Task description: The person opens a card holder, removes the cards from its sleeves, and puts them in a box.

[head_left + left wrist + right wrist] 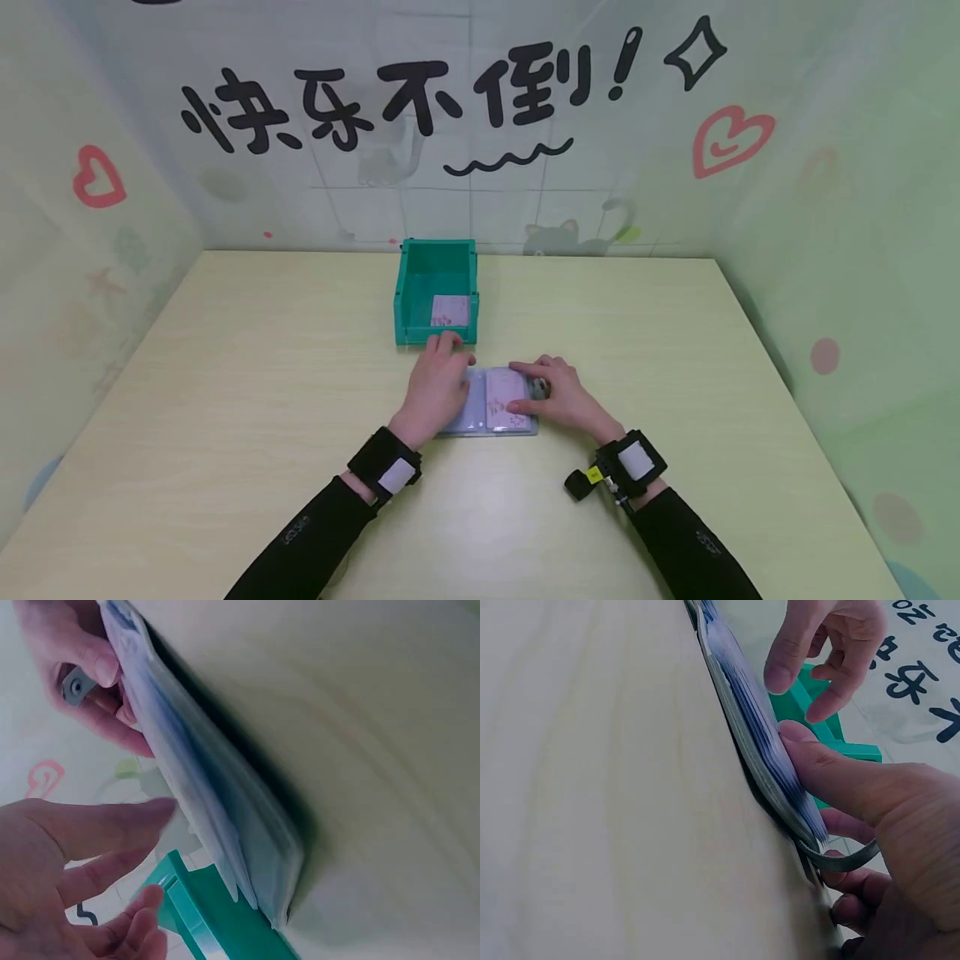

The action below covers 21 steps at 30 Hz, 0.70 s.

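A small card album [472, 414] with clear sleeve pages lies spread on the table, a pink card [504, 400] showing in its right-hand page. My left hand [436, 385] is over the left page's upper part, fingers loosely bent and nothing between them; in the left wrist view its thumb [135, 825] comes close to the page edges. At the right page rests my right hand [558, 393], its thumb [817, 761] on the page surface and index finger at the top edge. A strap with a round snap [76, 687] sticks out beside that hand.
Beyond the album stands a green plastic bin [436, 336], its low front facing me. Inside lies another pink card [450, 311]. The pale wooden table [247, 400] extends on both sides, with printed cloth walls [840, 275] around the back and sides.
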{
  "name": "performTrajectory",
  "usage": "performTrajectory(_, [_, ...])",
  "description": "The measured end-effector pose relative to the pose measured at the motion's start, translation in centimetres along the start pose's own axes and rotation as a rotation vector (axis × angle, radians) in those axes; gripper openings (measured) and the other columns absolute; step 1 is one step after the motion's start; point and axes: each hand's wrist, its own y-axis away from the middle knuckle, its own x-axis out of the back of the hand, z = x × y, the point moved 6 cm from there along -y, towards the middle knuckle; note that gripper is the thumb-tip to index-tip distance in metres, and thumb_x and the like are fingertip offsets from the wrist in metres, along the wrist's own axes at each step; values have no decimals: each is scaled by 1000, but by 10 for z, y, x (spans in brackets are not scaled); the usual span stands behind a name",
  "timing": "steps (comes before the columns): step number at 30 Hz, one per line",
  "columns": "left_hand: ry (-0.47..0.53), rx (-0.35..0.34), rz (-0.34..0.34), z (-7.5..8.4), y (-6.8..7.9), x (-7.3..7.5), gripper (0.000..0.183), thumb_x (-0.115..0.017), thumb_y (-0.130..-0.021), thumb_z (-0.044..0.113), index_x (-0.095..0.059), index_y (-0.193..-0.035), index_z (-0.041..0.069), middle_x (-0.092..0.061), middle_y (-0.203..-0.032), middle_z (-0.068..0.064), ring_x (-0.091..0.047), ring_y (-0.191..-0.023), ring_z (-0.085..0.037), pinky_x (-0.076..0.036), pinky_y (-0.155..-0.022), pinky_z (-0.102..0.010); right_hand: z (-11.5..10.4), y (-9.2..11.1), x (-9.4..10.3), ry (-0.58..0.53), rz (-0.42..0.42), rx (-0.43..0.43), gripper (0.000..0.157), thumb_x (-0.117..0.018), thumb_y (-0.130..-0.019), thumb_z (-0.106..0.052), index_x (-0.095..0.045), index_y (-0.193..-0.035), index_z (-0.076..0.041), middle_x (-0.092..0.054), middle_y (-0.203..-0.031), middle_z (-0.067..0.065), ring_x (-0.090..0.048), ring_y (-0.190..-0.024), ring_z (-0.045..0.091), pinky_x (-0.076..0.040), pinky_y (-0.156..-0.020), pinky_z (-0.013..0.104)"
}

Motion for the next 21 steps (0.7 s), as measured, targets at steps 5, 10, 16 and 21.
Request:
performTrajectory(5, [-9, -27, -43, 4, 2, -6, 11, -70, -92, 8, -76, -98, 2, -64, -101, -13, -53, -93, -25, -50, -85, -37, -3, 1, 0, -8, 7, 7, 66, -83, -82, -35, -60, -140, -14, -56, -100, 5, -40, -92, 19, -26, -83, 35])
performTrajectory(10, [229, 68, -148, -6, 1, -17, 18, -67, -97, 15, -73, -102, 0, -65, -88, -9, -55, -78, -19, -49, -71, -30, -4, 0, 0, 11, 25, 10, 66, -84, -81, -35, -61, -140, -15, -55, -97, 4, -40, -91, 18, -25, -82, 35])
performTrajectory(16, [375, 130, -206, -14, -4, -23, 22, -67, -97, 18, -73, -108, 0, -69, -85, -8, -57, -75, -17, -46, -69, -26, -6, 0, -2, 49, 51, 4, 67, -85, -79, -39, -62, -139, -18, -52, -93, 3, -38, -89, 18, -24, -80, 34])
performTrajectory(21, [456, 189, -241, -19, -6, -23, 24, -69, -96, 19, -73, -110, -1, -72, -95, -11, -62, -81, -18, -53, -75, -29, -7, 0, -3, 63, 71, 4, 68, -85, -78, -41, -63, -138, -19, -53, -94, 3, -40, -91, 19, -24, -82, 35])
